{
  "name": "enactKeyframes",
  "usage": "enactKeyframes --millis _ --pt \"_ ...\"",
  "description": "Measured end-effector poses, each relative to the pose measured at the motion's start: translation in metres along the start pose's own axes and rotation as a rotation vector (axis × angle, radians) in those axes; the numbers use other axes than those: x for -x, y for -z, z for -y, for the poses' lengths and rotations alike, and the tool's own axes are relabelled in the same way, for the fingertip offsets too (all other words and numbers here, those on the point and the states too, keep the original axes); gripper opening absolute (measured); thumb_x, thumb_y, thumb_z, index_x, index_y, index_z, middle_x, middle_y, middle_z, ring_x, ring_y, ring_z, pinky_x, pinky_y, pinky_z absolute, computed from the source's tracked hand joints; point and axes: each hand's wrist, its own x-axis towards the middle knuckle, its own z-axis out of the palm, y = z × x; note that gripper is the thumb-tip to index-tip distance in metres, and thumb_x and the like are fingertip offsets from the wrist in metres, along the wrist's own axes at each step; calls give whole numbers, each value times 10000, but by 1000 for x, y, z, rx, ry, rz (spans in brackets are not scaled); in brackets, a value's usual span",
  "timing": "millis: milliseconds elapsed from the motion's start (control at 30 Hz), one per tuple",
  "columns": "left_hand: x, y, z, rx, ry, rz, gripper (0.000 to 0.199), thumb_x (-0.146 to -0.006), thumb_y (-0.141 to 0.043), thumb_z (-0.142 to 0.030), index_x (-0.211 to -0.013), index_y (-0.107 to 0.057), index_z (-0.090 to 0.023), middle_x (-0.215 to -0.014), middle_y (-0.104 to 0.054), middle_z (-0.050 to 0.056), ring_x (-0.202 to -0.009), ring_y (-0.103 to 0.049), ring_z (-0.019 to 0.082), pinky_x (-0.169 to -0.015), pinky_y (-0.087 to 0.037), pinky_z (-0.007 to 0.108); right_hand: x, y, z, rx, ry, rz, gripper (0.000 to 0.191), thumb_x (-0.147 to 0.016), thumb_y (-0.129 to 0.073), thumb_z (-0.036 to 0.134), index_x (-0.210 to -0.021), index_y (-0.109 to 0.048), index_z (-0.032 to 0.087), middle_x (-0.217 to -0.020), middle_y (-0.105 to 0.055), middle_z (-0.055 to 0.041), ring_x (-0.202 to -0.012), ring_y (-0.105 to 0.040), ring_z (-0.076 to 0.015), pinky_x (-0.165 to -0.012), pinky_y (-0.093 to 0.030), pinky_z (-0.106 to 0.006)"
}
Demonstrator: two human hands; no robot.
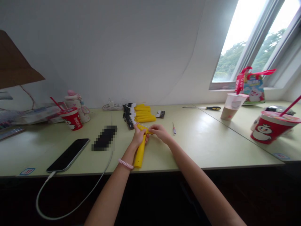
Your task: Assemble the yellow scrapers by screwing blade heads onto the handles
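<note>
A yellow scraper (pixel 140 153) with a long round handle and a wide, flared head lies over the table's front part, its handle end towards me. My left hand (pixel 139 137) is wrapped round it just below the head, with a pink coil band on the wrist. At the head's right corner, the fingers of my right hand (pixel 159 131) are pinched together; whether a small part is between them is hidden. Just beyond lies a row of similar yellow scrapers (pixel 144 114) with black-and-white heads or cards. A small screwdriver (pixel 174 129) rests to the right of my right hand.
A black-and-yellow screwdriver (pixel 213 108) lies at the back. Drink cups (pixel 266 128) stand right, another cup (pixel 71 119) left. A phone (pixel 68 156) has a white cable hanging over the front edge. A pixelated dark object (pixel 104 138), a card (pixel 160 114) and a power strip (pixel 113 107) lie nearby.
</note>
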Motion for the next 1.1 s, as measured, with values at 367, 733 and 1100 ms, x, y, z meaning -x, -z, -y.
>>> enactKeyframes --millis 367,733,1100 --pt "0 1 0 12 2 3 631 -738 -468 -253 -1244 -90 -256 -495 -494 -88 -296 -455 111 -320 -341 174 0 -3 -1 -76 -29 -27 138 -649 -583 267 -692 -552 139 -666 -556 5 -606 -544 -97 -595 -451 -244" --pt "0 0 0 5 -12 14 620 -743 -444 -242 -1248 -84 -227 -471 -495 -89 -291 -448 116 -304 -341 174 -1 -4 -5 -127 -31 7 159 -638 -605 274 -709 -554 141 -668 -571 4 -603 -554 -101 -595 -451 -252" --pt "2 -2 -2 0 4 34 609 -760 -432 -232 -1256 -78 -232 -469 -488 -86 -288 -454 122 -298 -341 177 3 -3 2 -520 -318 -18 261 -616 -610 87 -852 -529 166 -608 -599 10 -579 -581 -96 -625 -474 -221"
